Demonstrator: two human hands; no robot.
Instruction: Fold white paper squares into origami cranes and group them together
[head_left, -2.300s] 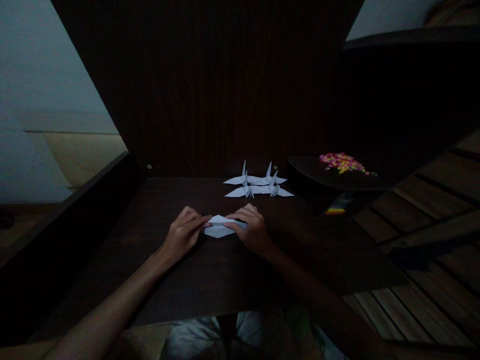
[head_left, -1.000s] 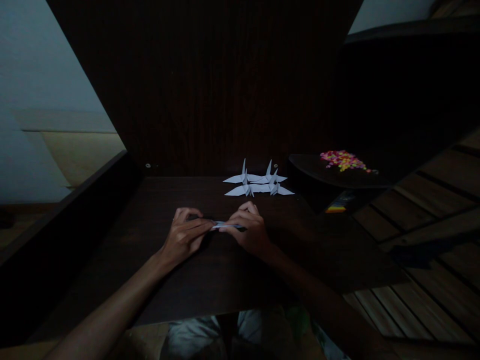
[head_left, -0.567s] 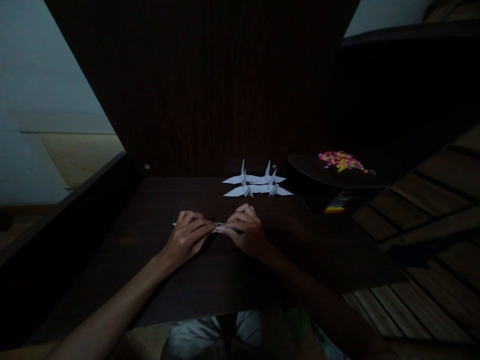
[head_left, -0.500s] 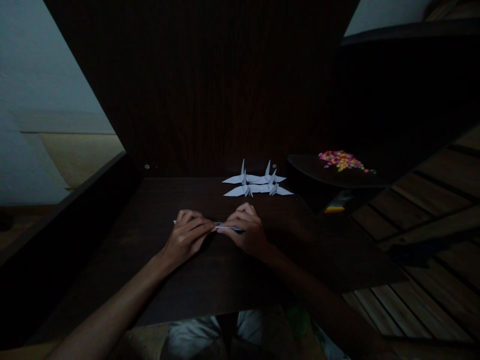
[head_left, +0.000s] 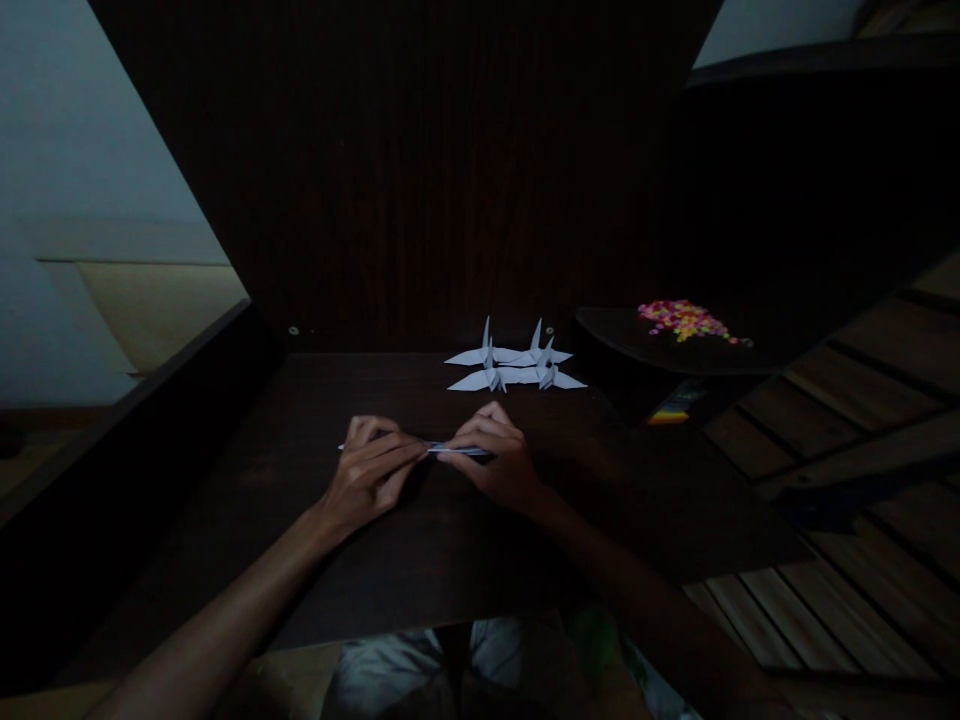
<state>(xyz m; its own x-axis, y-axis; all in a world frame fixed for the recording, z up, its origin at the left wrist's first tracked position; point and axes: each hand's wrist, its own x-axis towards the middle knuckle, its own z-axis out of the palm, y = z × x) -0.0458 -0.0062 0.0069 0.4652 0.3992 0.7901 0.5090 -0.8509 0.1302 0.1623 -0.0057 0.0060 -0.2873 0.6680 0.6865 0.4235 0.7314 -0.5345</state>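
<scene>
A narrow strip of folded white paper [head_left: 461,450] lies level between my two hands, just above or on the dark tabletop [head_left: 420,570]; I cannot tell which. My left hand [head_left: 375,465] pinches it from the left, and a small pale tip pokes out past the knuckles. With thumb and fingers, my right hand [head_left: 491,452] grips the other end. Much of the paper is hidden under the fingers. Beyond the hands, several white origami cranes [head_left: 517,375] stand close together in two rows, wings touching or overlapping.
On a low corner shelf [head_left: 615,335] at the right sits a heap of small colourful pieces [head_left: 686,320]. Beneath it shows an orange and yellow item [head_left: 669,416]. A dark panel [head_left: 450,180] rises behind the table, and a raised side board [head_left: 150,410] runs along the left.
My left hand has shifted slightly left, and a little more of the paper's left tip shows. My right hand keeps its grip with hardly any movement. The cranes stay put.
</scene>
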